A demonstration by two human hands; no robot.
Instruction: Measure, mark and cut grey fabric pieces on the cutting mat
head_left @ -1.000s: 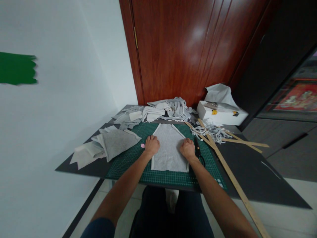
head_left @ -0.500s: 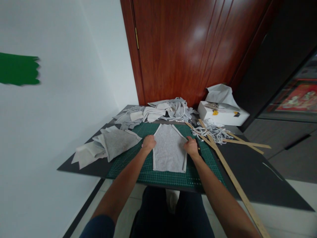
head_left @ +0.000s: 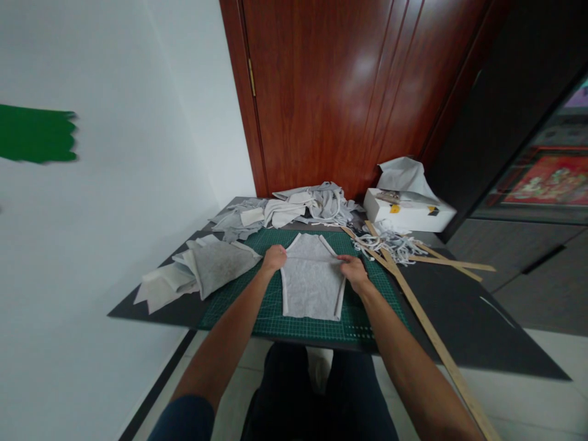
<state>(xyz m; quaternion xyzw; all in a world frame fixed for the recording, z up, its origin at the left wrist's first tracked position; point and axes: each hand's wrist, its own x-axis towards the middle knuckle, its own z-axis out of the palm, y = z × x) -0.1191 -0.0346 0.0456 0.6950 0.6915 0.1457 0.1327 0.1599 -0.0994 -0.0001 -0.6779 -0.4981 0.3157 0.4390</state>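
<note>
A light grey fabric piece point(head_left: 312, 288) with pale edge strips lies on the green cutting mat point(head_left: 264, 318) in front of me. At its left edge, my left hand point(head_left: 274, 258) is closed on the cloth. My right hand point(head_left: 353, 271) pinches the opposite edge at about the same height. Between the two hands a crease crosses the fabric, and its narrower end points away from me. Both hands' fingertips are partly hidden.
Folded grey and white fabric pieces point(head_left: 220, 269) lie at the left. A heap of cloth point(head_left: 294, 208) is along the back. Right of the mat are thin white scraps point(head_left: 399, 246), wooden strips point(head_left: 427, 321) and a white box point(head_left: 408, 211).
Both hands have gripped the fabric's side edges and a crease now runs across it. The right hand has shifted slightly inward. The view has turned a little.
</note>
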